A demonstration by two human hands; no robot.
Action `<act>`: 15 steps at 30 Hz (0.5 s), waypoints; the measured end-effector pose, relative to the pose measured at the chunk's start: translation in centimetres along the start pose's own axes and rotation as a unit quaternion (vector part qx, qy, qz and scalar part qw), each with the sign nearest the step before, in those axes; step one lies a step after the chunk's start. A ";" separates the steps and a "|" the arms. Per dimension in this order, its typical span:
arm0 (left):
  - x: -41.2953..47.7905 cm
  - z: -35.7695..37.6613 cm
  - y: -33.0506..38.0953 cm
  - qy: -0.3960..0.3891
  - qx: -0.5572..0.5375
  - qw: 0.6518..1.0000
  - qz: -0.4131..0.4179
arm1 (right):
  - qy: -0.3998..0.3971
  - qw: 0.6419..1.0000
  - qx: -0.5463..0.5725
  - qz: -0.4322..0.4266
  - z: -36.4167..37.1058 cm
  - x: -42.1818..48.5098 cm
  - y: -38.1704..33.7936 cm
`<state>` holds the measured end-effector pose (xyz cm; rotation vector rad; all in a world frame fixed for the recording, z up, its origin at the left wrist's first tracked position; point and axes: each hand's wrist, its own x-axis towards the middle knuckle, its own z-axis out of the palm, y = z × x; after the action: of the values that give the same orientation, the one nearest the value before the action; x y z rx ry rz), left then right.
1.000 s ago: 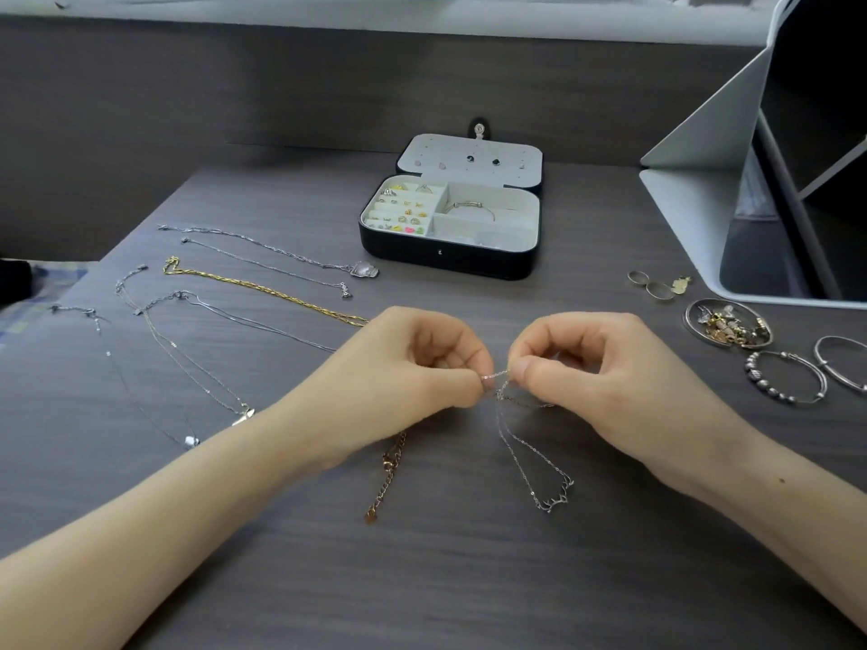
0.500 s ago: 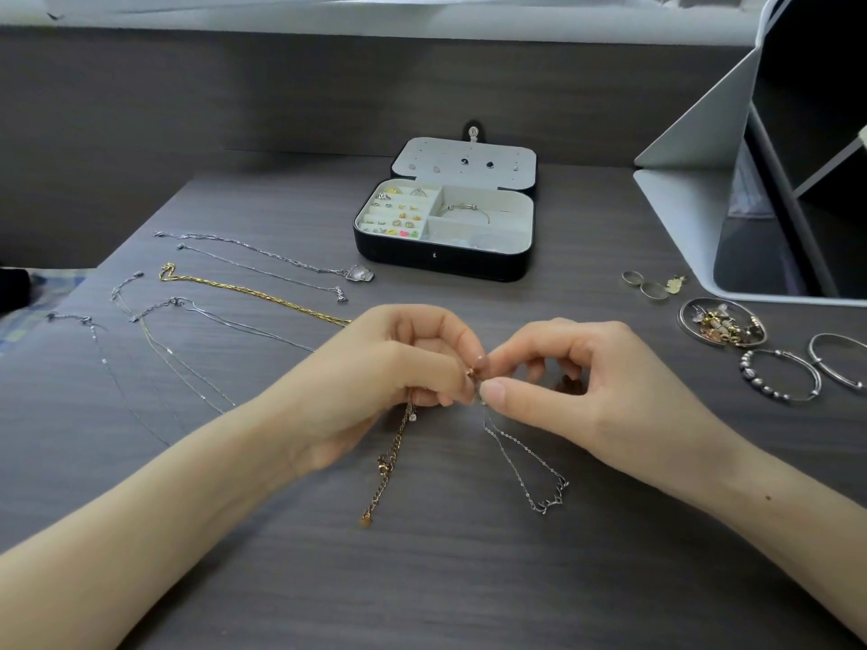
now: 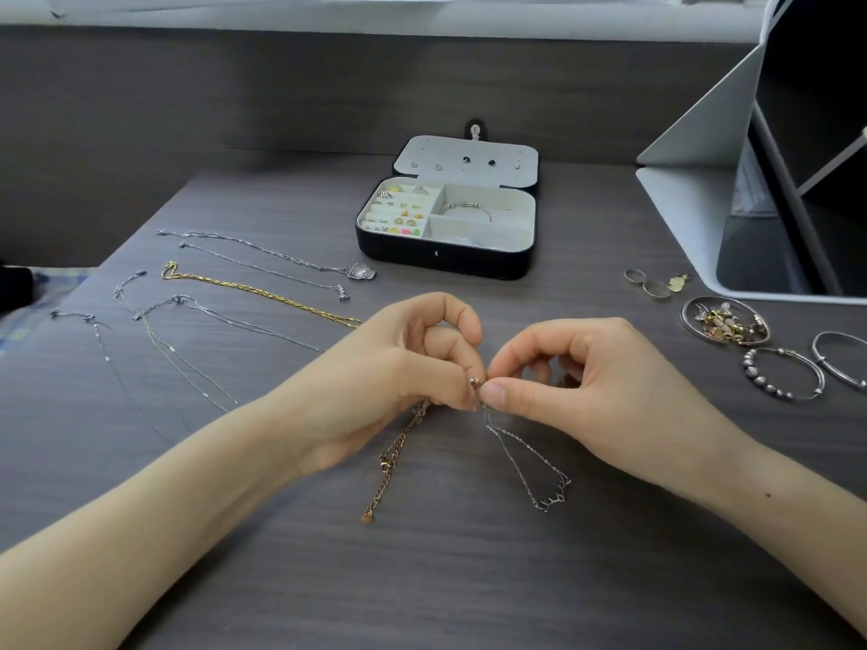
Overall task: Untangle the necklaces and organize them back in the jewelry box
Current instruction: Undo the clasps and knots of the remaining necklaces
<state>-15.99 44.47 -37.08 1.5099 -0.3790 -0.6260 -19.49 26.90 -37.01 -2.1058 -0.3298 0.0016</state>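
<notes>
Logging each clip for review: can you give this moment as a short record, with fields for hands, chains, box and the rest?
left hand: pinches rose-gold chain
right hand: pinches silver chain
grip: fingertips of both hands meet at one spot
chain ends: lying on table
jewelry box: open, bracelet inside, no necklace seen in it
laid out at left: gold necklace, several silver ones

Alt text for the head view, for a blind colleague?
The left hand and right hand pinch where a rose-gold chain and a silver necklace meet, over a table. Other necklaces lie spread at left; the open jewelry box sits behind.
</notes>
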 end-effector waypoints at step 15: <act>0.1 -0.1 -0.4 -0.035 -0.019 0.999 0.037 | -0.021 0.997 -0.046 -0.049 -0.3 -0.2 0.3</act>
<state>-15.95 44.48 -37.49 1.4341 -0.4719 -0.6260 -19.60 26.48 -37.11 -2.1813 -0.4664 -0.0292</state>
